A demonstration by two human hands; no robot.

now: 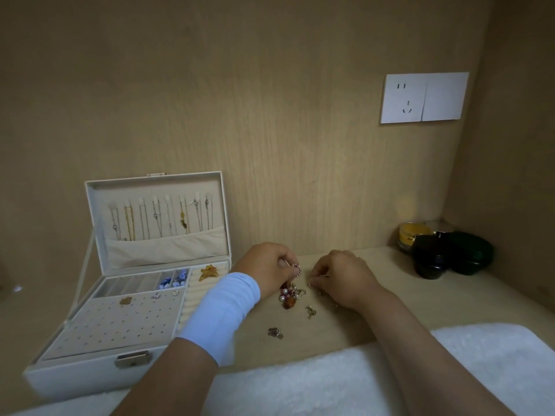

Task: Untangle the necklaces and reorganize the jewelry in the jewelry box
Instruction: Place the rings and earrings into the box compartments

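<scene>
A white jewelry box (90, 373) stands open at the left, several necklaces (156, 217) hanging in its lid and a gold brooch (208, 272) in its tray. A tangled pile of jewelry (289, 297) with pearls and red-brown beads lies on the wooden shelf (390, 310). My left hand (267, 267), with a white band on the wrist, pinches a small pink ring (297, 269) just above the pile. My right hand (345, 279) pinches a small piece at the pile's right edge. Two loose pieces (310, 311) (275, 332) lie nearer to me.
Dark round jars (450, 255) and a yellow-lidded jar (413, 232) sit in the back right corner. A white wall socket (423, 97) is on the wooden back panel. A white fluffy cloth (330, 382) covers the near edge.
</scene>
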